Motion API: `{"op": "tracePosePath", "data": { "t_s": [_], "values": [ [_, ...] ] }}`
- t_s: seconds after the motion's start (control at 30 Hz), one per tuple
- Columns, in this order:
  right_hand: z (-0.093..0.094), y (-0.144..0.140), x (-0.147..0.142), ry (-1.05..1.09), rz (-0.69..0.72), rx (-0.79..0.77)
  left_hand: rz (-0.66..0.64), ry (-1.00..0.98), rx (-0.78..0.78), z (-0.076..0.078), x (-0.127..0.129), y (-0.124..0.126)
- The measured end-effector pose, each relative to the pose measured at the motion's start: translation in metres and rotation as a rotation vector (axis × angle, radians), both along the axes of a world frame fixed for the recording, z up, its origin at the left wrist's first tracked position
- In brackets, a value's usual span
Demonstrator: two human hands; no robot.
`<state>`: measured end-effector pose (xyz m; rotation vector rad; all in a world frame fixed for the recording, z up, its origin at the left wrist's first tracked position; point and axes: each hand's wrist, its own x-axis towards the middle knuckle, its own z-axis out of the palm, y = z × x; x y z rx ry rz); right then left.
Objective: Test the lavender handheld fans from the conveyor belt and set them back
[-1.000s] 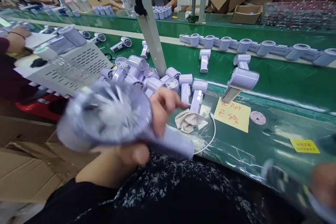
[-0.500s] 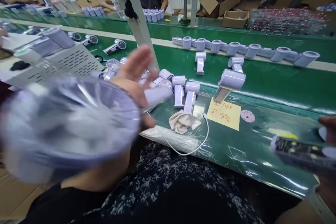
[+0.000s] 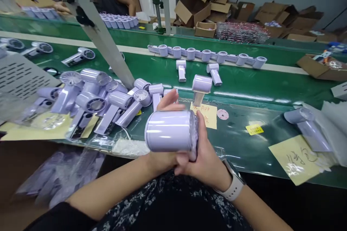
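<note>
A lilac fan (image 3: 168, 130) sits at the centre of the frame, its glossy barrel lying sideways above the front edge of the green surface (image 3: 235, 148). The right hand (image 3: 207, 160) grasps its right end, where crinkled clear film shows: one finger runs up along that end and others curl in underneath. The left hand (image 3: 165, 159) is mostly hidden behind and below the barrel; its fingers (image 3: 169, 101) stretch past the top, and I cannot tell whether they bear any weight.

The likeliest trouble is a slip. The barrel is smooth and shiny, and if the right fingers have hold of loose film rather than the body, the fan could slide out of it. Because it hangs near the edge, a drop might carry it past the surface, into the dark gap below.

Pulling hard at the film could also tear it. A wide swing to the left might knock the crowded heap of fans (image 3: 93, 103), which lean on one another and could roll. Reaching forward risks tipping the lone fan (image 3: 202, 83) at the top edge of the yellow note (image 3: 211, 118), since it appears to balance on its handle.
</note>
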<state>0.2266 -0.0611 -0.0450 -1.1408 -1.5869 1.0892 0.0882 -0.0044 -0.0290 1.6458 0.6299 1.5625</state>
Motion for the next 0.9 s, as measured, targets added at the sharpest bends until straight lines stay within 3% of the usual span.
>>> {"op": "tracePosePath", "data": {
  "t_s": [0.07, 0.17, 0.23, 0.3, 0.4, 0.47, 0.53, 0.67, 0.77, 0.9],
  "values": [
    [0.006, 0.003, 0.013, -0.084, -0.062, 0.01, 0.006, 0.025, -0.001, -0.004, 0.006, 0.0],
    [0.015, 0.016, 0.067, -0.305, -0.365, 0.0, -0.047, 0.248, -0.054, -0.01, -0.016, -0.002],
    [0.016, 0.025, 0.12, -0.548, -0.614, -0.064, 0.027, 0.483, 0.044, -0.016, -0.052, -0.006],
    [0.013, 0.028, 0.172, -0.811, -0.774, -0.119, 0.131, 0.745, 0.258, -0.023, -0.1, -0.012],
    [0.01, 0.028, 0.221, -1.068, -0.884, -0.128, 0.037, 1.067, 0.423, -0.033, -0.162, -0.015],
    [0.011, 0.034, 0.225, -1.129, -1.004, -0.043, 0.141, 1.142, 0.398, -0.037, -0.179, -0.012],
    [0.013, 0.054, 0.211, -1.141, -1.015, 0.057, 0.299, 1.121, 0.362, -0.04, -0.174, -0.006],
    [0.007, 0.132, 0.175, -1.121, -0.713, 0.057, 0.481, 1.028, 0.299, -0.052, -0.133, -0.003],
    [-0.001, 0.2, 0.162, -1.127, -0.666, -0.015, 0.516, 1.003, 0.274, -0.066, -0.113, -0.009],
    [-0.004, 0.268, 0.137, -1.129, -0.639, -0.064, 0.599, 0.927, 0.211, -0.075, -0.114, -0.012]
  ]
}}
